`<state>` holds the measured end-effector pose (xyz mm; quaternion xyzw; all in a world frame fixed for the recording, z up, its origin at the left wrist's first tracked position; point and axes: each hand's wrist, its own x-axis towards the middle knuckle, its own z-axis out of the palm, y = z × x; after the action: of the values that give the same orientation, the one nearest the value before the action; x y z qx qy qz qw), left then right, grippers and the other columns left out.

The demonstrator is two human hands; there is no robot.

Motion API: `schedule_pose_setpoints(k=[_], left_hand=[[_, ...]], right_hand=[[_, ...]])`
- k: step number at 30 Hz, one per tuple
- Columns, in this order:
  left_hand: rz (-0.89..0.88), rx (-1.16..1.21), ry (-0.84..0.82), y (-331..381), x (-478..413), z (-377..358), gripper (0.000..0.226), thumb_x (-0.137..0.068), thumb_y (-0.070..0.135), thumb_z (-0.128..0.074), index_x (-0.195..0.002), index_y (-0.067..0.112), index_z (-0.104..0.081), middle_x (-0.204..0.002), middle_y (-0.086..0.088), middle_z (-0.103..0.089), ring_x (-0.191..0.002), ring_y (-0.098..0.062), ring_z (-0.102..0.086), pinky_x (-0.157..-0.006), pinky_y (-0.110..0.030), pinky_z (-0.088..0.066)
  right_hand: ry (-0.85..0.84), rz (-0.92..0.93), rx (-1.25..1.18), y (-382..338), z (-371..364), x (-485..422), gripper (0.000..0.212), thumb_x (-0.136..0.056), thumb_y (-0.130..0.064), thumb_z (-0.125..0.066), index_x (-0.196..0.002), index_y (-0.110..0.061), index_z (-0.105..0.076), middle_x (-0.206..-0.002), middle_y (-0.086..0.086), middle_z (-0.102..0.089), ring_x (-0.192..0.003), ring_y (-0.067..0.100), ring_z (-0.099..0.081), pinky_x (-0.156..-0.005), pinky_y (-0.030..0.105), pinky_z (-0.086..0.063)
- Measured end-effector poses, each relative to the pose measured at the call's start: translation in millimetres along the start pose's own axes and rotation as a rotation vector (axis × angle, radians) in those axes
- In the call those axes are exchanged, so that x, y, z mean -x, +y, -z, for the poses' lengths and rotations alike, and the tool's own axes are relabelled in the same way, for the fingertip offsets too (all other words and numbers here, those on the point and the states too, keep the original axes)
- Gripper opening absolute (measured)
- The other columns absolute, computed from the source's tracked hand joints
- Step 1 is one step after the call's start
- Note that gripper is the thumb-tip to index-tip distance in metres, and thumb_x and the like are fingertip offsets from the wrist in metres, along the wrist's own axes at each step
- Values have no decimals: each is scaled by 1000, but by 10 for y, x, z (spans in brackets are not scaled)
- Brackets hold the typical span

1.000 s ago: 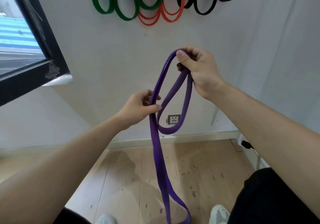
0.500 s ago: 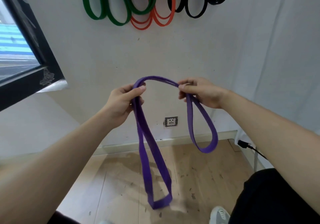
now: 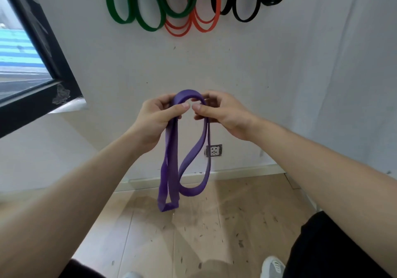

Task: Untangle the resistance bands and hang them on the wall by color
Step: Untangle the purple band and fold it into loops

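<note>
Purple band (image 3: 171, 166) folded in loops, left hand (image 3: 156, 116) and right hand (image 3: 221, 114) close together, both pinching its top, hanging over the floor (image 3: 214, 234), green bands (image 3: 150, 4), orange bands (image 3: 193, 24), black bands (image 3: 253, 4) on the wall (image 3: 279, 73)

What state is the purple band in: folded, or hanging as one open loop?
Folded. The left hand and right hand pinch the purple band at its top arch, close together, and two separate loops hang below them.

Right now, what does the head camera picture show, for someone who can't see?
Left hand and right hand pinch a purple band, its loops dangling above the floor. Green bands, orange bands and black bands hang on the wall.
</note>
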<state>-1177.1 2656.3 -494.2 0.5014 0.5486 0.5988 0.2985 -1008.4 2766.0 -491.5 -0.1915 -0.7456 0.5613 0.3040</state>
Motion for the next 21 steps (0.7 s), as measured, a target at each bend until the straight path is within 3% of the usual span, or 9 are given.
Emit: schedule_pose_setpoints(k=[3, 6, 8, 11, 15, 17, 21], left_hand=[[-33, -119, -5, -5, 37, 47, 22, -90, 13, -75, -112, 10, -72, -76, 8, -66, -71, -10, -58, -74, -24, -48], [-73, -323, -32, -28, 91, 44, 31, -85, 9, -80, -114, 14, -70, -89, 1, -74, -80, -10, -70, -78, -21, -56], [-88, -394, -36, -72, 113, -4, 30, -85, 8, -79, -112, 16, -69, -90, 3, -73, -78, -6, -69, -73, -18, -55], [-66, -411, -27, -157, 134, -105, 24, -85, 8, -76, -106, 17, -68, -89, 7, -70, -77, -3, -69, -69, -16, -55], [7, -461, -83, -281, 197, -224, 27, -81, 4, -75, -103, 16, -65, -87, 0, -69, -84, -24, -72, -77, -36, -63], [25, -481, -97, -313, 207, -245, 26, -77, 9, -75, -100, 15, -65, -90, -9, -70, -84, -32, -71, -77, -47, -62], [43, -454, -63, -304, 136, -242, 24, -78, 9, -76, -99, 10, -65, -93, -21, -69, -82, -34, -69, -81, -52, -60]], right_hand=[[45, 60, 15, -60, -54, 3, 8, -92, -16, -70, -99, -15, -69, -88, 1, -68, -82, 18, -67, -72, 18, -52], [78, 92, 6, -105, -71, 1, 7, -90, -14, -72, -96, -15, -70, -84, -3, -70, -79, 17, -66, -78, 26, -56], [108, 115, 8, -150, -89, 10, 11, -90, -14, -72, -100, -10, -70, -86, 1, -69, -78, 17, -66, -81, 32, -56], [187, 153, -30, -236, -85, 14, 18, -91, -14, -71, -105, -3, -68, -85, 5, -67, -73, 15, -66, -77, 30, -56], [354, 203, -156, -354, 66, -11, 7, -94, -15, -68, -96, -9, -67, -70, -8, -63, -63, 9, -60, -73, 29, -55], [431, 215, -199, -399, 202, -9, 7, -94, -17, -68, -94, -10, -67, -71, -7, -60, -62, 8, -57, -72, 29, -55], [536, 191, -183, -303, 483, -18, 12, -95, -22, -68, -96, -10, -67, -66, -10, -59, -60, 11, -56, -68, 28, -53]])
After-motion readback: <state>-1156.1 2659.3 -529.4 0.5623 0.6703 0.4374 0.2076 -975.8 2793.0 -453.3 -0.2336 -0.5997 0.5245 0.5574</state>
